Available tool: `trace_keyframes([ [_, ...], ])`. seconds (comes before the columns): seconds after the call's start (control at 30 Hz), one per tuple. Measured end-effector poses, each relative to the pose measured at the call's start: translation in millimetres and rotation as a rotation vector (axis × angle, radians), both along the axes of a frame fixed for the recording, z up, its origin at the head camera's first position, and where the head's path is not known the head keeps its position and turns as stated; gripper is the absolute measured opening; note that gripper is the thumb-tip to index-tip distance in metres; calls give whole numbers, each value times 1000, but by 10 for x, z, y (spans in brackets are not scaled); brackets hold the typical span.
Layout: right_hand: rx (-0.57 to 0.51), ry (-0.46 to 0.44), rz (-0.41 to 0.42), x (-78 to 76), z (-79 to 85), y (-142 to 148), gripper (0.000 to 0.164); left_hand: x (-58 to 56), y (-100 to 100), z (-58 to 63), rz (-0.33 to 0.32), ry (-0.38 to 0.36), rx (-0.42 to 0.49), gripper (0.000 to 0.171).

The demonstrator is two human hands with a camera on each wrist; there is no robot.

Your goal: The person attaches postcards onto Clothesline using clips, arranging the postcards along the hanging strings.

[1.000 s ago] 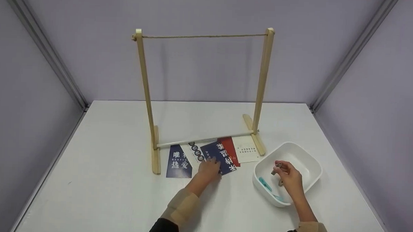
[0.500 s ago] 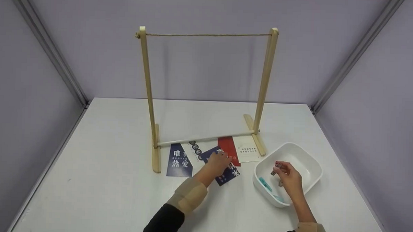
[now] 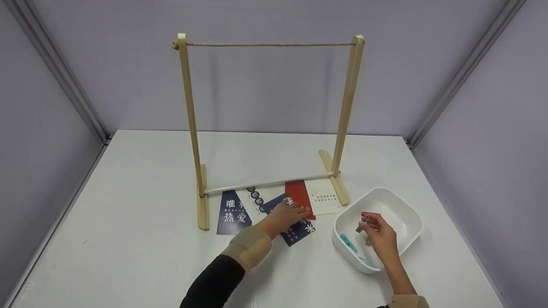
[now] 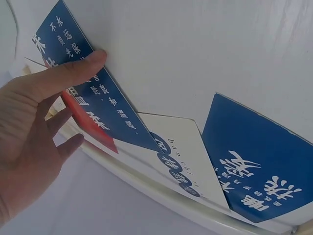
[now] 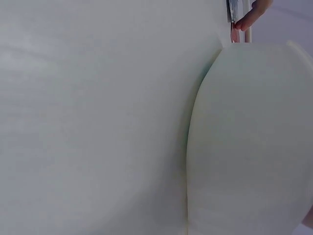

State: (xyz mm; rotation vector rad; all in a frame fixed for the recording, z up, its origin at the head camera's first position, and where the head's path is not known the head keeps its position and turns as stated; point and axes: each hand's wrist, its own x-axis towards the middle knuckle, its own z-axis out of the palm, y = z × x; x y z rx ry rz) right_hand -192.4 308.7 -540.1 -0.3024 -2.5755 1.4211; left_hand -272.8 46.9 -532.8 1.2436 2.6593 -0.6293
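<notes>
My left hand (image 3: pixel 284 217) reaches over a blue postcard with white lettering (image 3: pixel 298 233). In the left wrist view its thumb (image 4: pixel 80 68) lies across the card's near edge while other fingers extend past the far edge, above a red card (image 4: pixel 93 125). The blue card overlaps the red one and a white card (image 4: pixel 183 139). Over the white tub (image 3: pixel 413 222), my right hand (image 3: pixel 382 237) pinches a brownish clothespin (image 3: pixel 361 225) between thumb and fingers. Teal clothespins (image 3: pixel 347 243) and another brownish one lie in the tub. The right wrist view mostly shows the tub's outer wall (image 5: pixel 244 137).
A wooden frame (image 3: pixel 347 102) with a string (image 3: pixel 268 45) between its posts stands behind the cards. Its low crossbar (image 3: pixel 268 183) passes along their far edges. Another blue card (image 3: pixel 233 214) and a cream card (image 3: pixel 323 196) flank the pile.
The left hand has moved right and dragged the blue postcard a little toward the front, turning it slightly. The right hand keeps its hold on the clothespin over the tub.
</notes>
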Motion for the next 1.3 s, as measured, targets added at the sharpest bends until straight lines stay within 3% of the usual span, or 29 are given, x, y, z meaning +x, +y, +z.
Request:
trace_keyframes([
  [0.17, 2, -12, -9, -6, -1, 2, 36, -27, -6, -1, -81, 79, 5, 66],
  [0.33, 10, -6, -9, 5, -1, 13, 37, -92, -36, 23, -241, 274, 126, 44],
  [0.4, 12, 5, -10, 8, -6, 19, 36, -132, -33, 45, -285, 308, 177, 33],
  [0.47, 13, 20, -13, 7, -12, 26, 34, -163, -22, 79, -301, 284, 219, 28],
  [0.63, 16, 28, -6, 7, -17, 31, 31, -197, 12, 197, -274, 141, 329, 21],
  [0.9, -18, 18, 24, 24, -4, 49, 36, -188, -90, 360, -267, 125, 417, 8],
  [1.1, -35, 17, 48, 16, 22, 56, 37, -248, -232, 416, -278, 35, 518, 7],
  [1.17, -39, 14, 46, 13, 23, 52, 35, -258, -258, 441, -259, 7, 523, 6],
  [1.3, -29, 2, 49, -2, 23, 39, 35, -266, -320, 511, -163, -48, 539, 5],
])
